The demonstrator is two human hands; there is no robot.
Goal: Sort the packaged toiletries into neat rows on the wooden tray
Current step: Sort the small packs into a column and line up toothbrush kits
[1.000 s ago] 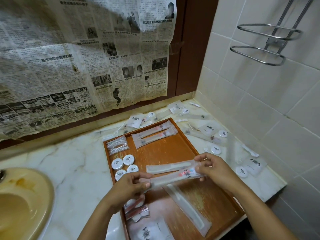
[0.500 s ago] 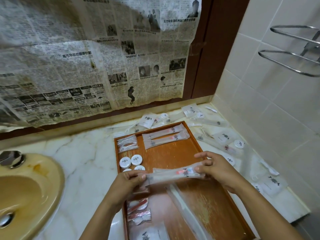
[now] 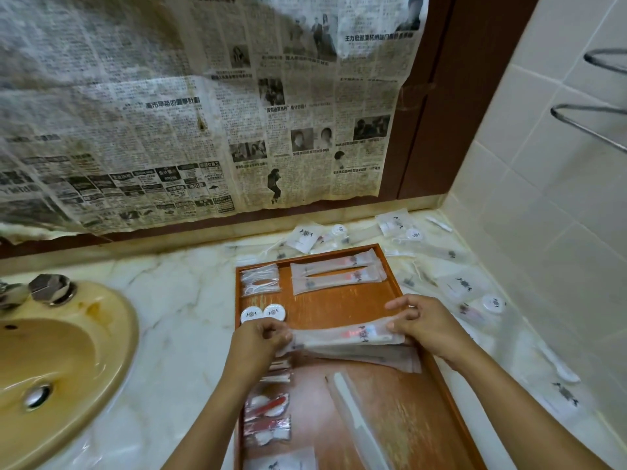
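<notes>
1. Your left hand (image 3: 258, 344) pinches the near-left end of a clear toothbrush packet (image 3: 342, 335); your right hand (image 3: 424, 325) pinches its other end, fingers curled.
2. The packet hangs over the middle of the wooden tray (image 3: 339, 308); its small dark logo is unreadable.
3. Two matching packets (image 3: 336, 274) lie at the tray's far end.
4. Two round white caps (image 3: 263, 313) show beside your left hand.
5. A wrapped comb (image 3: 356, 412) lies nearer you.
6. More sachets (image 3: 461, 286) are scattered on the marble counter (image 3: 176, 307).
</notes>
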